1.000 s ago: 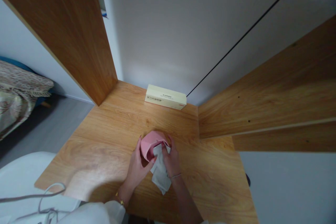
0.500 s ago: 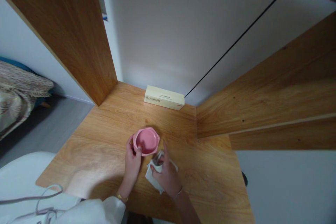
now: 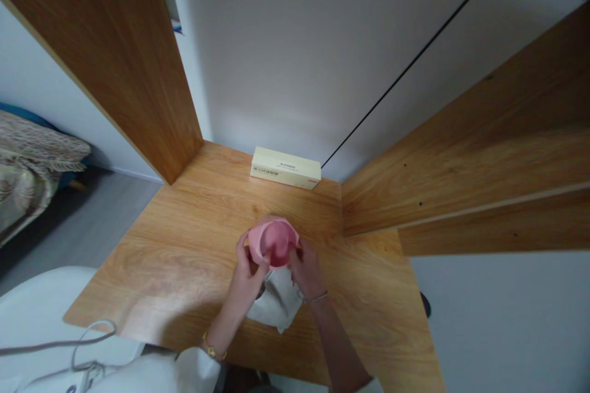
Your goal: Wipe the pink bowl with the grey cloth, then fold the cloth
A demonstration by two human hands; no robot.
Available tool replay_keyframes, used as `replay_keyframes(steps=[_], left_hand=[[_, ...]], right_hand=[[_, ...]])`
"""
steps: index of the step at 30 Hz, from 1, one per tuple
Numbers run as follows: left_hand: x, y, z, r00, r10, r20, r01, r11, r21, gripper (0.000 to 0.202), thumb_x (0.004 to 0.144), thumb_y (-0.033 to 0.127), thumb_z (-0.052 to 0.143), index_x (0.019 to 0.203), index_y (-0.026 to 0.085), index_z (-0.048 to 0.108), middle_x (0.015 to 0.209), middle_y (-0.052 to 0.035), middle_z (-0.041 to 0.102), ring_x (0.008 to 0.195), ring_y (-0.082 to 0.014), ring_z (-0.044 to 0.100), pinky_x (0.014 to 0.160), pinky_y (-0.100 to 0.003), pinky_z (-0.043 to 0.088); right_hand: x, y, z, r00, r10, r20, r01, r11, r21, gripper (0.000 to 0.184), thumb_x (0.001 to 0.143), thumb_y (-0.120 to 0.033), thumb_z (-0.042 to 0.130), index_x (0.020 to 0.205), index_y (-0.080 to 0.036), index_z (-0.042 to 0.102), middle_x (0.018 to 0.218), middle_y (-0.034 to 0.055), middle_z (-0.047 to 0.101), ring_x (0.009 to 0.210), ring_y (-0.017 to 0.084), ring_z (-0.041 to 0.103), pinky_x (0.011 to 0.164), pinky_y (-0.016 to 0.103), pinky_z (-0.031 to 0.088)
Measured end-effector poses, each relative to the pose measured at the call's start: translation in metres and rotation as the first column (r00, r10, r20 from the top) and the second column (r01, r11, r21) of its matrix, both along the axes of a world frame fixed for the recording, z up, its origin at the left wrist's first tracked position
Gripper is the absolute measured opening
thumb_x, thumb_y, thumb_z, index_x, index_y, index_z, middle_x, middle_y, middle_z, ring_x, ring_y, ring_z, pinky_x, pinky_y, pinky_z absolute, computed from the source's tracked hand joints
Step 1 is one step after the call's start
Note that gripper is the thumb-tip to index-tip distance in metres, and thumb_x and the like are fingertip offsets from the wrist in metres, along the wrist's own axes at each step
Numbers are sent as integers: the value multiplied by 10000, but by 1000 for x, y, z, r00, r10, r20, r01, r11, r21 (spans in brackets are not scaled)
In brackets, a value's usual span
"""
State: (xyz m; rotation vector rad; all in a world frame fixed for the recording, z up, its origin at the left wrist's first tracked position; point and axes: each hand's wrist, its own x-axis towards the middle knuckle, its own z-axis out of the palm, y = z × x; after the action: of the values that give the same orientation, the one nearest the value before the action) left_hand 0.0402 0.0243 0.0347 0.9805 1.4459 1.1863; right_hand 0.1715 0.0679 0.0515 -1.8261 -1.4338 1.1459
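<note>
A pink bowl [image 3: 279,238] with an angular rim is held between both hands over the wooden table, its inside tilted towards me. My left hand [image 3: 249,270] grips its left side, thumb over the near rim and fingers round the outside. On the opposite side my right hand [image 3: 306,269] is closed on the rim, with the thumb at the inner wall. Beneath and just in front of the bowl lies a crumpled white cloth or tissue [image 3: 276,304]. Part of that cloth is hidden by the hands and the bowl.
A long cream box [image 3: 286,167] with printed lettering stands at the back of the table [image 3: 184,227], against the wall. Wooden panels rise at left [image 3: 110,61] and right [image 3: 461,135]. A white chair [image 3: 41,301] with a cable over it is at lower left.
The bowl has moved right and been lifted and tilted. My right hand has let go of the white cloth and taken the bowl's right side, while my left hand keeps hold of it.
</note>
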Motion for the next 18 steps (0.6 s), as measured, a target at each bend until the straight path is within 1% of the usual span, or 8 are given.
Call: replay_keyframes(steps=[2, 5, 7, 10, 12, 14, 16, 18], left_hand=[[-1, -3, 6, 992, -108, -61, 111, 993, 49, 648, 832, 416, 512, 1378, 172, 264, 1190, -127, 564, 1079, -216, 557, 953, -391, 424], [-14, -10, 8, 941, -201, -272, 232, 969, 86, 566, 795, 413, 571, 1306, 210, 435, 1263, -120, 532, 1185, -258, 473, 1030, -450, 339], [-26, -18, 5, 876, -294, -383, 336, 941, 44, 508, 759, 436, 608, 1221, 240, 531, 1203, -106, 576, 1155, -275, 484, 1008, -469, 354], [-40, -30, -1, 807, -397, -438, 427, 904, -34, 537, 661, 482, 688, 1123, 226, 589, 1093, -106, 617, 1040, -286, 535, 901, -443, 433], [-43, -37, -6, 782, -436, -445, 456, 888, -68, 581, 596, 462, 739, 1099, 212, 591, 1052, -103, 622, 985, -281, 549, 851, -416, 451], [-44, -42, -12, 771, -454, -447, 466, 880, -91, 588, 569, 387, 762, 1101, 213, 581, 1039, -94, 621, 967, -270, 550, 832, -392, 449], [-43, -44, -15, 762, -470, -446, 473, 874, -114, 465, 599, 306, 734, 1036, 215, 601, 995, -75, 629, 942, -251, 550, 814, -365, 442], [-43, -42, -16, 752, -492, -439, 493, 862, -122, 233, 647, 266, 684, 862, 202, 622, 886, -54, 635, 873, -224, 555, 770, -327, 436]], right_hand=[[17, 11, -3, 994, -50, 97, 47, 998, 40, 286, 785, -330, 370, 812, -154, 593, 507, -9, 516, 458, 141, 506, 440, 237, 363], [47, 27, -10, 968, -126, 218, 122, 992, 34, 217, 752, -269, 381, 752, -166, 572, 497, -18, 507, 470, 137, 515, 457, 227, 360], [64, 33, -15, 945, -161, 285, 157, 987, 37, 185, 742, -253, 396, 716, -170, 559, 485, -23, 494, 462, 135, 507, 459, 226, 353], [76, 36, -24, 926, -166, 339, 164, 986, 34, 173, 737, -242, 400, 675, -171, 545, 485, -14, 493, 461, 142, 506, 465, 234, 350], [76, 36, -30, 922, -156, 355, 153, 988, 36, 187, 741, -240, 392, 683, -166, 554, 509, 1, 517, 478, 150, 521, 480, 241, 361], [74, 34, -36, 913, -154, 377, 147, 988, 47, 216, 748, -241, 384, 728, -155, 581, 551, 23, 557, 509, 162, 544, 504, 251, 378], [71, 33, -39, 909, -157, 387, 148, 988, 54, 266, 766, -260, 373, 803, -141, 608, 614, 54, 599, 567, 184, 576, 538, 268, 402], [70, 30, -38, 914, -179, 363, 157, 984, 89, 335, 790, -315, 375, 923, -121, 615, 724, 93, 637, 669, 209, 607, 590, 290, 430]])
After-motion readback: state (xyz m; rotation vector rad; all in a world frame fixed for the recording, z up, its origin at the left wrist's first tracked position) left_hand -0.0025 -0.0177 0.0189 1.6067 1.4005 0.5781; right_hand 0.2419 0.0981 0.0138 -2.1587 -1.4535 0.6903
